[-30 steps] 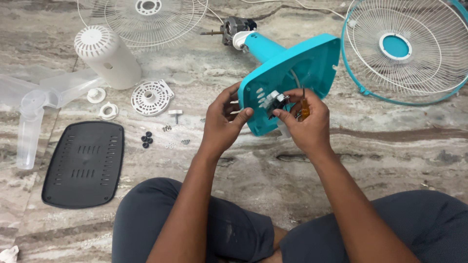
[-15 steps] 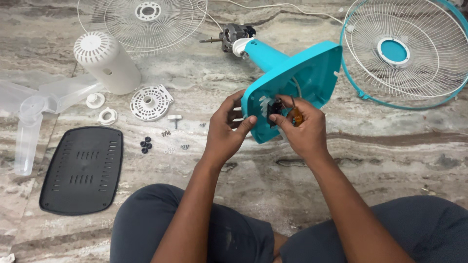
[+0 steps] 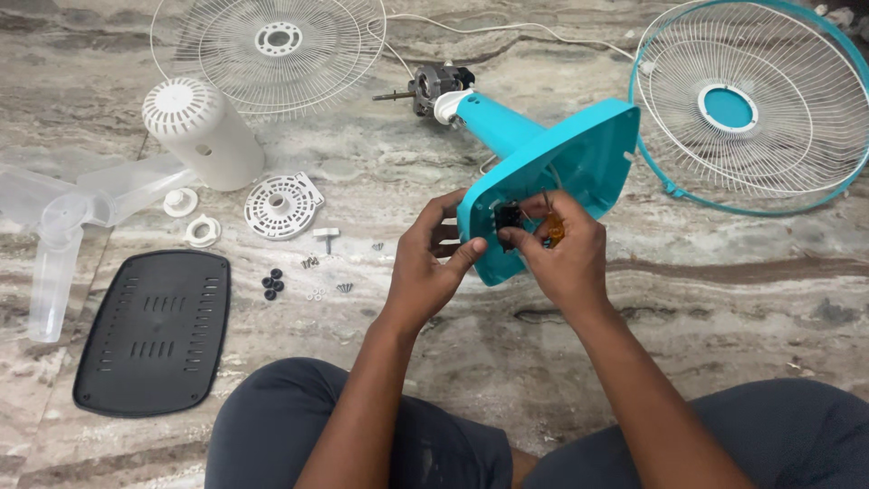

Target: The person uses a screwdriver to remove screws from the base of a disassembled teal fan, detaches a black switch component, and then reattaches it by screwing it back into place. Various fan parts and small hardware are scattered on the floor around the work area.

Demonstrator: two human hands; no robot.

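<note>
Both your hands are on the teal fan base (image 3: 579, 158): left hand (image 3: 425, 267) grips its rim, right hand (image 3: 557, 258) fingers pinch the black switch (image 3: 508, 217) inside, stem pointing away toward the motor (image 3: 434, 86).

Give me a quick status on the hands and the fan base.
Left hand steadies the rim of the teal fan base. Right hand pinches a small black part in its open underside. Loose screws on the floor nearby, nothing blocking.

Bare floor (image 3: 724, 299) lies open to the right of the right hand (image 3: 566, 263), but to the left of the left hand (image 3: 425, 272) small screws (image 3: 344, 288), black rings (image 3: 272, 283) and a black plate (image 3: 154, 330) crowd the way.
</note>
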